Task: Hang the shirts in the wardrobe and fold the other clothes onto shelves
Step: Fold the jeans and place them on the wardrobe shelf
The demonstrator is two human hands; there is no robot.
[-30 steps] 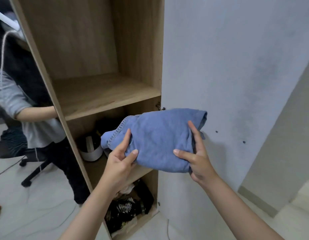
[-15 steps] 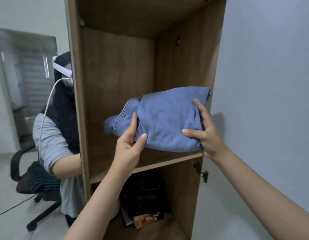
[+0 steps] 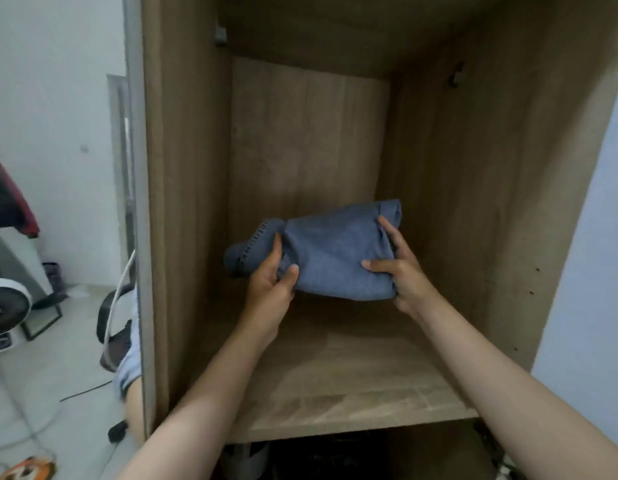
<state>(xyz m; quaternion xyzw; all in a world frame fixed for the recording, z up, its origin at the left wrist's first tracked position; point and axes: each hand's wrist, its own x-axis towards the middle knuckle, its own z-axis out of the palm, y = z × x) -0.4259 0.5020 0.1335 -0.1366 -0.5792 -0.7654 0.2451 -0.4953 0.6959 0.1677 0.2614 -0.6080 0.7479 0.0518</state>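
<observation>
Since the earlier frame, both hands have carried the folded blue denim garment forward from the front edge of the wardrobe into its upper compartment, and the view has closed in on the light brown wooden shelf. Now the garment sits deep inside, near the far back panel, and a dark shadow lies beneath it; whether its underside touches the shelf board cannot be told. The left hand grips the garment's near left corner, thumb on top of the cloth and fingers curled against the stitched hem that bulges out to the left. The right hand clasps the right end, thumb laid across the top and fingers wrapped round the far side of the fold. Both forearms reach in over the bare near part of the shelf. The tall wooden wardrobe frames the scene, with dark items dimly visible in the compartment below. To the left, outside the wardrobe, a white round fan stands on the pale floor before a white wall.
</observation>
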